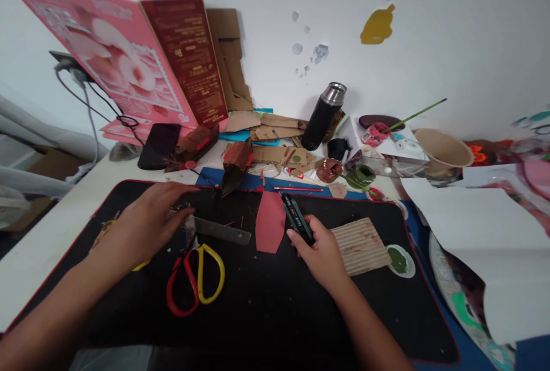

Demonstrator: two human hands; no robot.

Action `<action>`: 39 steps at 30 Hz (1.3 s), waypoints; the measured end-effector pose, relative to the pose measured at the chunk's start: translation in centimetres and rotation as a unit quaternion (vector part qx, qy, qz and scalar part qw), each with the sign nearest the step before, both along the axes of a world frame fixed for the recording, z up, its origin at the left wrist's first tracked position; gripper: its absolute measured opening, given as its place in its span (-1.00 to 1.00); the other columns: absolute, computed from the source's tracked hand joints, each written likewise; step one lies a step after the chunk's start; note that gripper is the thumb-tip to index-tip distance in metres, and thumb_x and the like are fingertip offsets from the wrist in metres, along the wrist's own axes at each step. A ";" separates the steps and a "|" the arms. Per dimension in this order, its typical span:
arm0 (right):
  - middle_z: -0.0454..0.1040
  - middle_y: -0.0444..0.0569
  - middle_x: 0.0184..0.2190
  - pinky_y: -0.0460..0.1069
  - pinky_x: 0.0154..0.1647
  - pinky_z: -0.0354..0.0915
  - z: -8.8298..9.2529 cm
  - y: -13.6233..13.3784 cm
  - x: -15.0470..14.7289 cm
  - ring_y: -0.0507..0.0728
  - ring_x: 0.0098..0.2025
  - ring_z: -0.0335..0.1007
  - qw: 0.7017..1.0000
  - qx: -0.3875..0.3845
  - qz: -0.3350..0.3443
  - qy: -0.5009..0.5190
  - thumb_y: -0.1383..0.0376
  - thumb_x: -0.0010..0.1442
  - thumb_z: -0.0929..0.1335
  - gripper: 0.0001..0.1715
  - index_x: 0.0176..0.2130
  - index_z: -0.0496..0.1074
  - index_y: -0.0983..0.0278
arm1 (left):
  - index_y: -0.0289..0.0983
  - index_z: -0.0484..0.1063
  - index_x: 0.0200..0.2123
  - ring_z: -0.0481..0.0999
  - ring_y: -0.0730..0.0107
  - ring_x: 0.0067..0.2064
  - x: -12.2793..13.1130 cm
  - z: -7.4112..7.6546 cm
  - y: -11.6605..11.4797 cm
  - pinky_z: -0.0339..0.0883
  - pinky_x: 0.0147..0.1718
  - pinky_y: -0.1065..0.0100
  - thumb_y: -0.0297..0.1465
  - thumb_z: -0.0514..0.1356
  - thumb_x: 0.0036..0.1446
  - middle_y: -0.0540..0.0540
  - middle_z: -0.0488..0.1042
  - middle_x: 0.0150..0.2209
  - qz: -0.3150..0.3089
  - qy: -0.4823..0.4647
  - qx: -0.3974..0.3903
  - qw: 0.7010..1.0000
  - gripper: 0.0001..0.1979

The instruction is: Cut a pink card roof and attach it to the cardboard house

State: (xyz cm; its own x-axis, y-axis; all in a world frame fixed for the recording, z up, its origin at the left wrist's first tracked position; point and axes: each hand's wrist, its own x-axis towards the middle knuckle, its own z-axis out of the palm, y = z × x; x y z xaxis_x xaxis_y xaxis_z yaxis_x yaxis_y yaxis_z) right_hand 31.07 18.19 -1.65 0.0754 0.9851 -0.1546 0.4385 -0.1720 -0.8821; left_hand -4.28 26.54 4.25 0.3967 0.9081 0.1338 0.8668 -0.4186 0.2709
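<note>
Looking down from head height at a crowded craft desk, the view takes in two bare forearms reaching onto a black cutting mat (266, 313) edged in red. The left hand (148, 222) lies palm down with its fingers stretched out and slightly spread, resting on the near end of a metal ruler (223, 232); the flat press looks meant to pin the ruler against the mat so it cannot slide. The right hand (320, 253) is curled around a dark craft knife (296, 219), thumb along its side, the body angled up and away towards the left; whether the blade is out cannot be told. Between the hands, just past the ruler's far end and touching the knife's upper end, lies a red paper shape (270, 222) with a pointed lower edge, flat on the mat where either hand can reach it. A pair of scissors (197, 279) with one red and one yellow handle sits just below the ruler, near the left wrist. A corrugated card square (360, 246) lies just beside the right hand, and a small lid of green paint (399, 260) touches its far corner. A red pencil (298, 189) rests along the mat's top edge. Further back stand a black flask (322, 116), a leaning pink box (116, 55), a dark phone (158, 144), cardboard offcuts and a paper cup (442, 150). A large white sheet (472, 233) overlaps the desk's right side.
</note>
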 end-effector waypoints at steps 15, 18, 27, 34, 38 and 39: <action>0.48 -0.14 -0.44 -0.07 -0.54 0.23 0.1 -0.1 -0.1 0.10 -0.50 0.39 1.000 0.005 -0.002 -0.005 0.00 0.31 0.42 -0.68 -0.15 0.47 0.18 | -0.18 0.59 -0.27 0.52 0.12 -0.14 2.6 -1.0 -0.2 0.40 -0.13 0.17 -0.35 0.16 0.32 -0.14 0.56 -0.20 -0.162 -0.051 -0.108 0.980 -0.81; 0.49 -0.14 -0.45 -0.07 -0.54 0.22 0.2 -0.1 -0.1 0.10 -0.49 0.39 1.000 0.008 0.002 -0.006 0.02 0.31 0.42 -0.71 -0.14 0.48 0.18 | -0.16 0.60 -0.30 0.55 0.22 -0.25 2.4 1.6 -0.5 0.41 -0.25 0.32 -0.21 0.21 0.32 -0.08 0.58 -0.29 -0.110 -0.153 -0.145 0.971 -0.78; 0.50 -0.14 -0.44 -0.06 -0.51 0.23 0.2 -0.3 -0.1 0.10 -0.48 0.39 0.999 0.023 -0.001 0.022 0.06 0.30 0.43 -0.74 -0.15 0.48 0.17 | -0.24 0.60 -0.30 0.50 0.38 -0.51 8.3 2.7 -2.3 0.38 -0.59 0.46 -0.16 0.57 -0.08 -0.04 0.57 -0.45 0.089 -0.576 -0.386 0.715 -0.62; 0.44 -0.21 -0.49 -0.08 -0.59 0.26 0.4 -0.5 0.1 0.06 -0.56 0.36 0.984 0.002 -0.045 0.170 -0.03 0.25 0.46 -0.62 -0.19 0.40 0.18 | -0.34 0.63 -0.32 0.59 0.39 -0.42 13.0 -1.5 -2.5 0.55 -0.45 0.45 -0.28 0.66 -0.22 -0.10 0.62 -0.40 0.159 -0.648 -0.439 0.602 -0.57; 0.41 -0.28 -0.57 -0.12 -0.68 0.17 0.7 -0.5 0.3 0.01 -0.69 0.32 0.962 -0.026 -0.035 0.271 -0.12 0.22 0.48 -0.50 -0.17 0.36 0.19 | -0.34 0.61 -0.35 0.58 0.41 -0.43 13.3 -1.6 -2.3 0.55 -0.46 0.46 -0.31 0.66 -0.25 -0.08 0.62 -0.40 0.173 -0.672 -0.409 0.593 -0.58; 0.41 -0.28 -0.58 -0.13 -0.68 0.17 0.7 -0.5 0.3 0.01 -0.69 0.33 0.959 -0.028 -0.031 0.281 -0.11 0.21 0.49 -0.50 -0.18 0.36 0.20 | -0.34 0.61 -0.35 0.57 0.42 -0.44 13.3 -1.5 -2.3 0.54 -0.48 0.47 -0.31 0.66 -0.24 -0.08 0.61 -0.41 0.173 -0.674 -0.405 0.593 -0.58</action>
State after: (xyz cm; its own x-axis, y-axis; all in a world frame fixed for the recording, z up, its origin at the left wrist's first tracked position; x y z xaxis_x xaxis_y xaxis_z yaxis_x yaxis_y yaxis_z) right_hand 31.40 17.68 -0.90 0.0222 0.9704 -0.2405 -0.1159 -0.2364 -0.9647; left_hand 9.04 24.28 2.71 0.1952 0.8871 -0.4183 -0.3706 0.4616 0.8059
